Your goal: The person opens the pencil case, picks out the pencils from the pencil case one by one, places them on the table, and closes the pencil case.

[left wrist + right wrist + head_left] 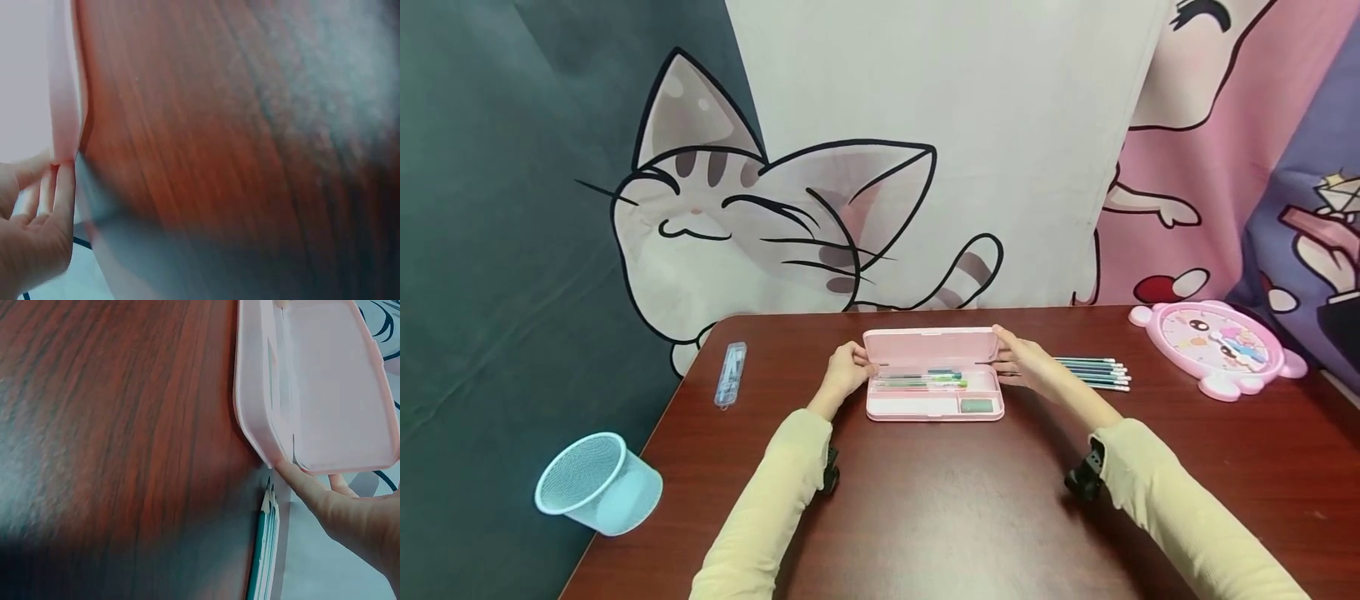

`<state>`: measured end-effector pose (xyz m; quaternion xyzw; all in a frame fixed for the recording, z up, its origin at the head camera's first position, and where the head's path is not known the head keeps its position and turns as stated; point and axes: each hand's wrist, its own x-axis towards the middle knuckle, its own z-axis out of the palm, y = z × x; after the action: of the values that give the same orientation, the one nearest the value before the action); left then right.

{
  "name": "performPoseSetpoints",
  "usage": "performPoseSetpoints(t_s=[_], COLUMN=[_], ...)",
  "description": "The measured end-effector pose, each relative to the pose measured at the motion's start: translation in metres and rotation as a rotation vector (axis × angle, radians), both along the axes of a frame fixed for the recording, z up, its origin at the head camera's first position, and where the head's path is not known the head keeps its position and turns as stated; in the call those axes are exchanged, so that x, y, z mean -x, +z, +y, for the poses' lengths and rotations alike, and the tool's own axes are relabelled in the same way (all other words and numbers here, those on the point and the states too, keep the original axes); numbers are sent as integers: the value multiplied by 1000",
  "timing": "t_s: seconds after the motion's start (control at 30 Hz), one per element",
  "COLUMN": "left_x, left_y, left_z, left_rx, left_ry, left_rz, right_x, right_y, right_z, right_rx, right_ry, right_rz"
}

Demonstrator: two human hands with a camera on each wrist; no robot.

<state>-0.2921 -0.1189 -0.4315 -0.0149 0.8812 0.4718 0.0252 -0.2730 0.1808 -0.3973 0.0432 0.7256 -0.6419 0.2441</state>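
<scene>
An open pink pencil case (935, 416) lies on the table with its lid (931, 346) raised at the back. Inside are several pens (917, 382) and a grey-green block (977, 406), perhaps an eraser. My left hand (846, 371) pinches the left end of the case; the left wrist view shows thumb and fingers (62, 194) at its edge. At the right end, my right hand (1024, 363) reaches up to the lid's corner, extended fingers touching the case. In the right wrist view, one straight finger (303, 484) meets the base's corner and another fingertip touches the lid's edge.
Several green pencils (1097, 374) lie just right of the case, partly behind the right forearm. A pink animal-shaped clock (1217, 346) is at the far right. Left are a translucent blue strip-shaped item (731, 373) and a light blue mesh pen holder (625, 492), tilted near the table's edge.
</scene>
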Motion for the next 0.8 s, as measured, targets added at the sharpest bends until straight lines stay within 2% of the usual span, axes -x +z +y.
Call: performPoseSetpoints(t_s=[0.1,0.17,0.23,0.3,0.4,0.57,0.67,0.8], left_x=[-9,-10,-10,-12,-15,-23,-26,-29], left_y=[10,12,12,13,13,11,8,5], left_z=[-5,-11,-15,-18,-23,-34,-39,-43], left_rx=[-214,-358,-468,-514,-531,-483,-445,-356], left_ry=[-53,-108,-164,-222,-289,-401,-459,-502], left_rz=[-152,-257,-341,-383,-393,-363,-352,-302], right_x=[-2,-4,-7,-9,-14,-22,-25,-28], right_y=[-1,-1,-3,-5,-10,-18,-21,-26], right_z=[1,2,4,9,17,31,36,37], right_rx=[1,-3,13,26,73,131,136,95], right_ry=[13,38,58,101,166,307,351,346], right_rz=[-26,-23,-22,-7,18,64,86,134])
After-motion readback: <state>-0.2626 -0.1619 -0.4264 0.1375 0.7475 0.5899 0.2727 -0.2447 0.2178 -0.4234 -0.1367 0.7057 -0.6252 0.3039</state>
